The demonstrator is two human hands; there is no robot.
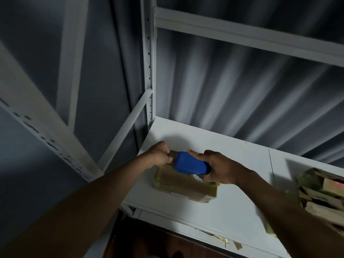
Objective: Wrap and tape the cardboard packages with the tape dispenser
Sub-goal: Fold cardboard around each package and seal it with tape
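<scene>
The right hand (221, 167) gripped a blue tape dispenser (189, 162) just above a flat cardboard package (184, 185) (already glossy with yellowish tape), which lay on the white shelf (232, 207). Left of the dispenser, the left hand (159, 155) pinched the brown tape end (173, 155). Right of the package, well apart, sat a pile of cardboard pieces (323, 194), blurred.
</scene>
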